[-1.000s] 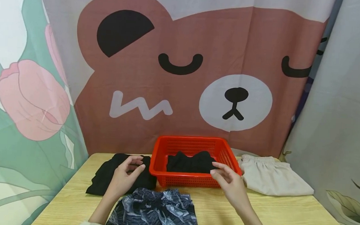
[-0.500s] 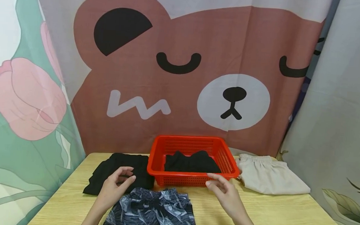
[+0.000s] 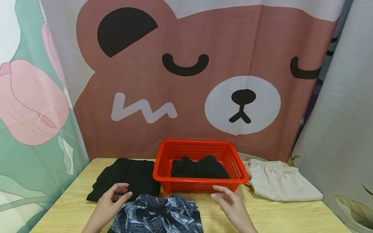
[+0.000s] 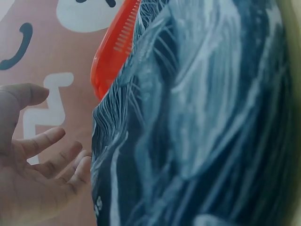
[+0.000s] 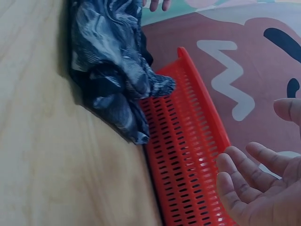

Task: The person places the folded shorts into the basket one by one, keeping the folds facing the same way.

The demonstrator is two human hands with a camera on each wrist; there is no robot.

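Both hands hover with loosely bent fingers and hold nothing. My left hand [image 3: 111, 202] is above the left side of a dark blue-grey patterned garment [image 3: 159, 219], which has a gathered waistband. My right hand [image 3: 232, 208] floats to the right of that garment, in front of the red basket [image 3: 198, 185]. A piece of black clothing [image 3: 199, 167] lies inside the basket. In the left wrist view the patterned cloth [image 4: 202, 117] fills the right side, the left hand [image 4: 42, 165] beside it. The right wrist view shows the right hand [image 5: 263, 179] near the basket's rim.
Folded black clothing [image 3: 124, 176] lies left of the basket, partly behind my left hand. Beige elastic-waist clothing [image 3: 281, 181] lies to its right. All rest on a light wooden table [image 3: 282, 223]. Behind hangs a curtain [image 3: 187, 92] printed with a bear face.
Both hands have drawn back toward the table's near side, from beside the basket's front rim to lower in the head view. The basket and clothes have stayed in place.
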